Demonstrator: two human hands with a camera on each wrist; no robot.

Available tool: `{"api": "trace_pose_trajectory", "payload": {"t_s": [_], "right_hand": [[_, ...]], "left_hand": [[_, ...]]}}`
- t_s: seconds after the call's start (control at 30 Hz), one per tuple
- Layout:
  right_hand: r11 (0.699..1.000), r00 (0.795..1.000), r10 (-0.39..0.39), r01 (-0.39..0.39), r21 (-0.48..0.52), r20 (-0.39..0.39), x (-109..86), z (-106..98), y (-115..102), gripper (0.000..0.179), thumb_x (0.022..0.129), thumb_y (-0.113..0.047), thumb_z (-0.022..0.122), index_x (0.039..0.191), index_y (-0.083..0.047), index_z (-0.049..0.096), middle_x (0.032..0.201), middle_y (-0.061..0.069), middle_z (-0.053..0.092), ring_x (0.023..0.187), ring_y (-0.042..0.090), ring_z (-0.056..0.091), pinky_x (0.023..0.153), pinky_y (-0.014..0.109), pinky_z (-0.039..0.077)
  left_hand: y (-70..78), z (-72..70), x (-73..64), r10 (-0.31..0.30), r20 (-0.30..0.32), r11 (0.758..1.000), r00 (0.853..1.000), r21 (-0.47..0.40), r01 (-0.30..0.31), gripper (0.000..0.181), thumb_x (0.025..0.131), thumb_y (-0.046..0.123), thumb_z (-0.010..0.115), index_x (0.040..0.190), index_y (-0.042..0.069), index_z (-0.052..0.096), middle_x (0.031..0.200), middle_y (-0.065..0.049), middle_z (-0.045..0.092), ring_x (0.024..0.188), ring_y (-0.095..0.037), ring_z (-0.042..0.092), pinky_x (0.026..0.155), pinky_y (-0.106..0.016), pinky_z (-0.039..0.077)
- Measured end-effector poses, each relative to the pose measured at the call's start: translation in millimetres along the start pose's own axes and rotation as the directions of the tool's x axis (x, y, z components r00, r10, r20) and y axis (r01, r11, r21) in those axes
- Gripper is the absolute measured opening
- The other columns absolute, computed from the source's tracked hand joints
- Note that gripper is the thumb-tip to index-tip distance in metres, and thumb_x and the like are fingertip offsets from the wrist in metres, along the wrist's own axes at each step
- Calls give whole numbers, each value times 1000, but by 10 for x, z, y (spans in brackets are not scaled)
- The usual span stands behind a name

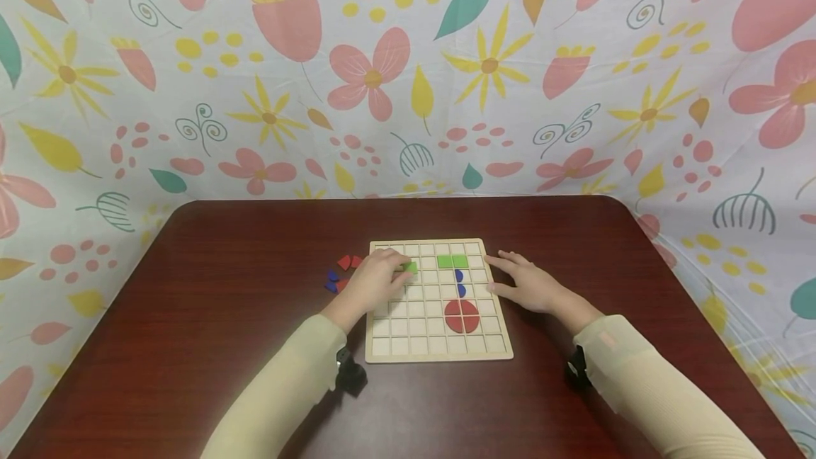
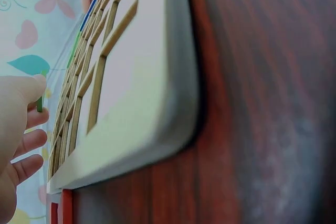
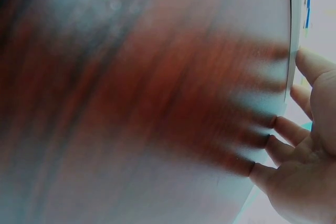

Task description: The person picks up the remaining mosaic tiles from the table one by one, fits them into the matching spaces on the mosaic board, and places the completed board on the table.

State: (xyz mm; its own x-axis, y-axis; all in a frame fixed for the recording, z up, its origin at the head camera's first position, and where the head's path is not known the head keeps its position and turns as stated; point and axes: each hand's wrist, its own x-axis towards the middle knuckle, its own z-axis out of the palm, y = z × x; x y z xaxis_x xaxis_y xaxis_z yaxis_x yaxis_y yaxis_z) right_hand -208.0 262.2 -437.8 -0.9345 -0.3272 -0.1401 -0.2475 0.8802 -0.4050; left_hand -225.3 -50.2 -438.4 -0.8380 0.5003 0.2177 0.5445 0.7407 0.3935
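Over the upper left of a pale wooden grid board (image 1: 417, 347), my left hand (image 1: 377, 278) pinches a green square tile (image 1: 411, 268) between thumb and forefinger. The left wrist view shows that tile (image 2: 40, 100) edge-on, held above the board. My right hand (image 1: 529, 283) has its fingers spread, fingertips resting on the table and touching the board's right edge. On the board lie two green squares (image 1: 452, 261) side by side, two blue half-round pieces (image 1: 460, 283) one above the other, and red quarter pieces (image 1: 462, 316) forming a circle.
Left of the board, partly behind my left hand, lie loose red pieces (image 1: 345, 262) and blue pieces (image 1: 331, 282). The dark wooden table (image 1: 191, 346) extends around the board. A flower-patterned cloth (image 1: 408, 147) hangs behind the table.
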Motion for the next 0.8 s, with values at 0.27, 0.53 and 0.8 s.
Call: {"api": "trace_pose_trajectory", "payload": {"t_s": [0.27, 0.53, 0.8], "right_hand": [[1000, 1000, -1, 1, -9, -3, -8, -5, -3, 69, 90, -50, 55, 147, -17, 35, 152, 22, 26, 140, 45, 21, 101, 65, 31], [1000, 1000, -1, 0, -3, -3, 5, 7, 3, 69, 90, -50, 55, 147, -18, 34, 153, 21, 26, 140, 45, 21, 101, 66, 30], [1000, 1000, -2, 2, -4, -3, -7, 2, 5, 69, 90, -50, 55, 147, -18, 34, 153, 21, 26, 140, 45, 20, 101, 66, 31]], "left_hand": [[28, 35, 43, 16, 8, 1000, 1000, -10, -16, 33, 92, 28, 61, 119, 9, 65, 115, -5, 66, 110, -23, 59, 95, -36, 47], [65, 59, 95, 14, 14, 1000, 1000, -8, -14, 32, 92, 27, 61, 118, 9, 65, 114, -4, 66, 107, -22, 59, 93, -35, 48], [90, 98, 137, 28, 11, 1000, 1000, 10, -28, 32, 92, 29, 61, 117, 10, 66, 113, -2, 67, 108, -21, 59, 94, -35, 48]]}}
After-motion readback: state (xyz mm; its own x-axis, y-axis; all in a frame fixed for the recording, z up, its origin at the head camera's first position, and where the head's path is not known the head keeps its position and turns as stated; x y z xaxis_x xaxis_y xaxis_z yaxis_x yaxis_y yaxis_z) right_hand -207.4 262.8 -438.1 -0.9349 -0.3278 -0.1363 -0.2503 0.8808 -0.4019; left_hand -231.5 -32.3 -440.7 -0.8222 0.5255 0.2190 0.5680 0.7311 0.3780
